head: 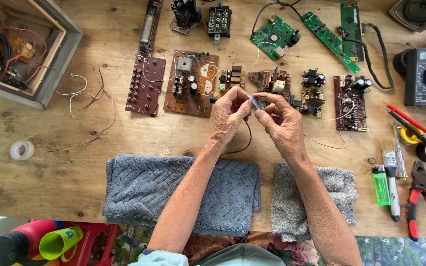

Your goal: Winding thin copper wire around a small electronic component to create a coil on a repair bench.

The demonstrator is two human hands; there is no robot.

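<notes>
My left hand (229, 114) and my right hand (281, 121) meet over the middle of a wooden table (50, 172). Together they pinch a small thin grey metal piece (256, 102) between their fingertips. A dark wire (246, 140) hangs down from under the hands. Both forearms rest across two grey towels (139, 189), (341, 184). Several brown and green circuit boards (192, 83) lie just beyond the hands.
An open wooden box (50, 59) with wiring sits at the far left, loose wires (82, 93) and a tape roll (21, 149) near it. At the right are a multimeter (423, 75) with red probes, a brush (388, 152), green lighter (381, 184) and red pliers (422, 199).
</notes>
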